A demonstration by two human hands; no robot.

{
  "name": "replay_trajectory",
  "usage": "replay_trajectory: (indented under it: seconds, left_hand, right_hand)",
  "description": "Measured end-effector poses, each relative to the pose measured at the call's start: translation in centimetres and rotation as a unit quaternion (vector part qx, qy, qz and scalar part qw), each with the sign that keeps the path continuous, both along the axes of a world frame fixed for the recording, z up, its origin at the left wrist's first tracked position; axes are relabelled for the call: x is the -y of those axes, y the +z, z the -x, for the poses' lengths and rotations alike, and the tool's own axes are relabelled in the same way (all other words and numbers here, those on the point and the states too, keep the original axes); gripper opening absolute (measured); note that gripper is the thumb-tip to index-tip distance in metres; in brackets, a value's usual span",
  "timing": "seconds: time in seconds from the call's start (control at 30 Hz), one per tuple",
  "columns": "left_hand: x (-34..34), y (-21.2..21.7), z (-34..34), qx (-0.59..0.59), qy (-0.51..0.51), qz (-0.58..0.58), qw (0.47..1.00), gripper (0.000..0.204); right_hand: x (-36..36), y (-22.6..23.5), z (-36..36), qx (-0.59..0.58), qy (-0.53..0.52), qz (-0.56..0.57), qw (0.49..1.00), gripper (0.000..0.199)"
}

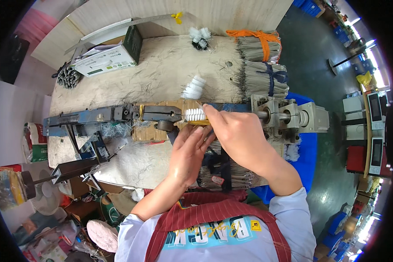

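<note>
White bristle brush [194,114]: seated in blue twisting machine [96,114]; right hand [238,133] pinches its end, left hand [188,150] open-fingered, touching beneath; finished brush [193,88] nearby.

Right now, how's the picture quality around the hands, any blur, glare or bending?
Head view: both the left hand and right hand are sharp at the white brush; the workbench edges bow toward the black fisheye rim; windows at the far right glare white.
</note>
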State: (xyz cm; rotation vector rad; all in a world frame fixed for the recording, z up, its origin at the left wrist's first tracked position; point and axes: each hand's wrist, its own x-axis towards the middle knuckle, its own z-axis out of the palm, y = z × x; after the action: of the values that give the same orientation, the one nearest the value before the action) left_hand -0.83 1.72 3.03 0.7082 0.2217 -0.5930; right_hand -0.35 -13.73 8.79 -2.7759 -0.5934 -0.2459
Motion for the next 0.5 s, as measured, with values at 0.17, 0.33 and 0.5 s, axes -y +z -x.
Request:
replay_trajectory:
  seconds: [0.17, 0.33, 0.5]
  left_hand:
    - [1.8, -3.5, 1.3, -0.003, -0.029, -0.078, 0.997, 0.057]
    - [-4.7, -1.2, 4.2, 0.079, -0.14, -0.108, 0.981, 0.048]
    - [-20.1, -5.7, 7.8, -0.023, 0.118, -0.525, 0.842, 0.067]
  right_hand:
    - [1.0, -0.5, 1.7, -0.041, -0.056, -0.131, 0.989, 0.024]
    - [1.6, -1.2, 4.2, -0.293, -0.069, -0.295, 0.907, 0.027]
    - [1.4, -5.7, 5.6, -0.272, 0.003, -0.327, 0.905, 0.025]
